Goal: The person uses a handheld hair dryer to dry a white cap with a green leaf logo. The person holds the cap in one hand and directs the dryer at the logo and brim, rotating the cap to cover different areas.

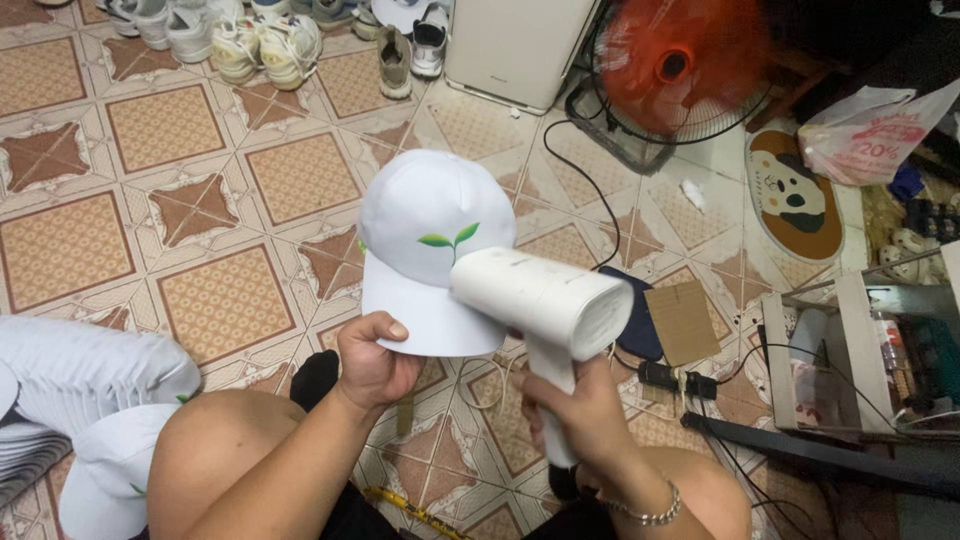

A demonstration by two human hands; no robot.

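Observation:
My left hand [372, 362] holds a white cap [425, 225] by its brim; the cap bears a small green leaf print on its front. My right hand [580, 415] grips the handle of a white handheld steamer [545, 300], whose head points left at the cap's front, just below the leaf print. Both hands are over my bare knees, above a patterned tile floor.
A stack of white caps [80, 385] lies at the left, another cap [105, 475] near my left knee. Shoes [265, 45] line the far floor. An orange fan [680, 65], a white appliance [515, 45], cables [600, 200], a dog-print mat [795, 195] and a shelf [860, 350] stand at the right.

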